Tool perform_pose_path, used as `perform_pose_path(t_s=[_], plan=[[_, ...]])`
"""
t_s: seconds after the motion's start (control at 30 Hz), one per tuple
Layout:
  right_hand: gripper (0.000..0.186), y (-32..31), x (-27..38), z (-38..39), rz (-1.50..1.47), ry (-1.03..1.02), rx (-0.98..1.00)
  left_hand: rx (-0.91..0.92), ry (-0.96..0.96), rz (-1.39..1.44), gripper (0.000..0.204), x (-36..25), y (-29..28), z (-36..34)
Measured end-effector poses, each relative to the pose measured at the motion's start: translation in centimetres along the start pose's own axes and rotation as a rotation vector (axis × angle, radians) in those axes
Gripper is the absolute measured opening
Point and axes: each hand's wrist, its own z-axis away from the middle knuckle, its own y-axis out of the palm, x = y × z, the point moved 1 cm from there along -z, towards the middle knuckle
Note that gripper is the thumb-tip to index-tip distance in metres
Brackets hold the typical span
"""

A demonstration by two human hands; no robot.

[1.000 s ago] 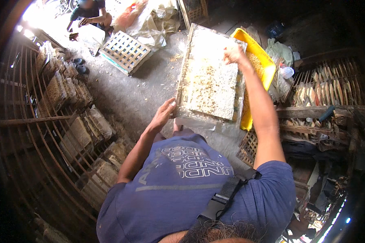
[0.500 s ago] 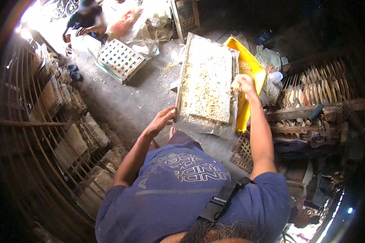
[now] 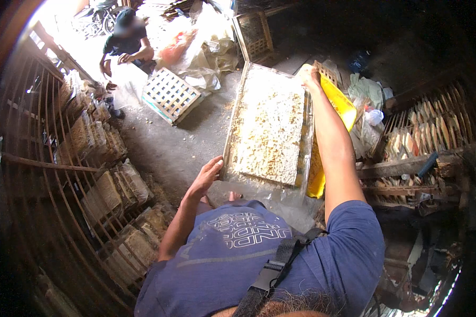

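A pale rectangular slab [image 3: 272, 127] strewn with yellowish grains lies on a wood-edged tray [image 3: 232, 119] lined with clear plastic sheet. My left hand [image 3: 209, 173] is at the tray's near left edge, fingers stretched out and fingertips against the rim. Over the far right corner of the slab is my right hand [image 3: 309, 77], its fingers curled downward and closed. What they hold, if anything, is hidden. Beside the tray on the right stands a yellow plastic crate [image 3: 341, 103], partly covered by my right forearm.
Racks with stacked slabs [image 3: 103, 187] line the left behind thin bars. More racks [image 3: 423, 129] stand at right. On the floor are a lattice-topped crate [image 3: 172, 95], plastic sheets [image 3: 206, 47] and bags [image 3: 367, 95]. Another person [image 3: 129, 42] squats at the far left.
My right hand has moved from over the yellow crate to the slab's far right corner. My left hand stays at the tray's left edge. The view has shifted slightly.
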Motion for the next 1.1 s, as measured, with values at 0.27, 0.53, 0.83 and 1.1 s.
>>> perform_pose_path(t_s=[0.27,0.53,0.83,1.1], plan=[[0.036,-5.6,3.3,5.7,-0.882,-0.124,-0.117,-0.062,0.049,0.078,0.053,1.7,2.9,-1.5],[0.03,10.2,-25.8,24.3,-0.086,0.442,-0.115,-0.035,0.124,0.1,0.054,2.6,3.7,-3.9],[0.02,7.2,-21.8,38.1,-0.849,0.7,0.513,-0.082,0.04,-0.02,0.059,0.5,4.0,-3.2],[0.037,-4.3,-7.1,31.5,-1.205,0.211,0.568,-0.038,0.073,0.006,0.058,2.0,2.7,-3.4]])
